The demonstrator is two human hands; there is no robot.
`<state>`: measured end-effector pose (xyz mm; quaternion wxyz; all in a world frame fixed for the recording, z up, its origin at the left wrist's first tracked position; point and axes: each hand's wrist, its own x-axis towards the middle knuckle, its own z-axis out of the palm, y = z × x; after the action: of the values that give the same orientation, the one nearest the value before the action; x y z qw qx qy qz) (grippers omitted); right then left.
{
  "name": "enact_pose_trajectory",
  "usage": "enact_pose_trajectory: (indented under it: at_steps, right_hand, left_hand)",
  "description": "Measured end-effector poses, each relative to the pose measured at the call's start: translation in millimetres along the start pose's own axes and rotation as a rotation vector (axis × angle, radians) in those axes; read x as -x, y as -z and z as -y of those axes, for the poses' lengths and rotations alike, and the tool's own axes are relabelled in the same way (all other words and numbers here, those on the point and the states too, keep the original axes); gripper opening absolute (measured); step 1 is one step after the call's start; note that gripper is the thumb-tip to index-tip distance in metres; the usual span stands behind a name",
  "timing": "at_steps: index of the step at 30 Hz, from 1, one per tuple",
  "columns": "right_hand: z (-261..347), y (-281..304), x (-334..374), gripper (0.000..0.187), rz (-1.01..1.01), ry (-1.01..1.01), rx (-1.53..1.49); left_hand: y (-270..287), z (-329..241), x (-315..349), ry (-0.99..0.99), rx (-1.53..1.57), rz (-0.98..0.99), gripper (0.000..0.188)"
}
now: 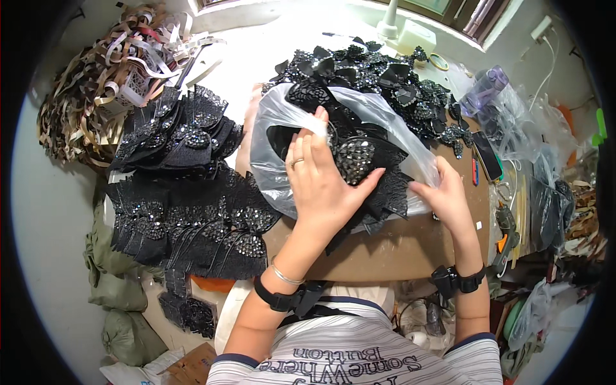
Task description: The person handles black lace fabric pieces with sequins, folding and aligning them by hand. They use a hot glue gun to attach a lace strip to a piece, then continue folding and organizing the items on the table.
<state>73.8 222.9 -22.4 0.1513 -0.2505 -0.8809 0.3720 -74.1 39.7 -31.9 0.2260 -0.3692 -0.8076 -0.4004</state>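
Observation:
A clear plastic bag [266,128] lies with its mouth spread on the brown tabletop [346,263] in front of me. Inside the bag, and partly out of its near side, are black lace pieces set with a cluster of shiny beads [356,160]. My left hand [324,186] lies over the bag's mouth, fingers stretched upward and thumb held apart, next to the beaded cluster. My right hand [447,196] pinches the right edge of the bag between thumb and fingers. The lower part of the bag is hidden under the black pieces and my left hand.
Overlapping black beaded pieces [192,221] cover the table's left side, with another stack [186,131] behind. Black bow-like ornaments [378,70] are heaped at the back. Tangled ribbons [106,96] rise at far left. A phone [487,156] and a purple bottle [486,90] are right.

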Motion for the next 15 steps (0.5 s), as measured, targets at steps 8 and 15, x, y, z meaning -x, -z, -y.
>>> enact_pose_trajectory:
  at_steps: [8,15]
  right_hand:
    - [91.7,21.6,42.8,0.016,-0.053,0.001,-0.139]
    - [149.2,52.0,-62.5,0.015,0.137,0.066,-0.806]
  left_hand:
    - [-19.6,-6.7,6.0,-0.055,-0.145,-0.056,0.104]
    - [33.8,-14.6,-37.4,0.132,0.556,0.073,0.087]
